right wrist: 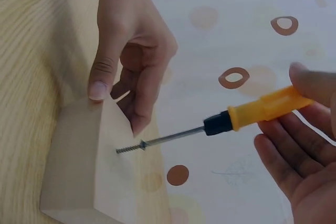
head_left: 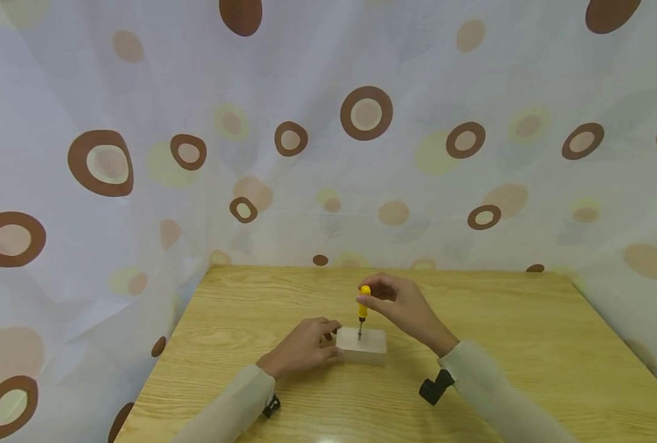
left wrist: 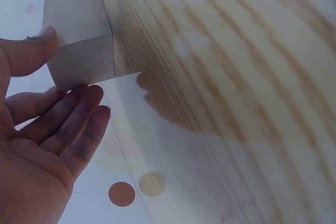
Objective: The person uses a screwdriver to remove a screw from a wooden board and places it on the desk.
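Observation:
A pale wooden block (head_left: 363, 355) lies on the table. My left hand (head_left: 303, 347) holds it at its left end, the thumb on the near side and fingers on the far side; the left wrist view shows the thumb against the block (left wrist: 81, 59). In my right hand (head_left: 411, 311) is a screwdriver (head_left: 363, 307) with a yellow handle and black collar, pinched between thumb and fingers. Its shaft points down to a screw (right wrist: 130, 148) that stands in the block's top face, with much of its thread showing. The tip meets the screw head.
Wood-grain table (head_left: 517, 332) surrounds the block. A white curtain (head_left: 317, 178) with brown and cream spots hangs behind the table and along both sides. Black wrist devices (head_left: 436, 387) sit below each sleeve.

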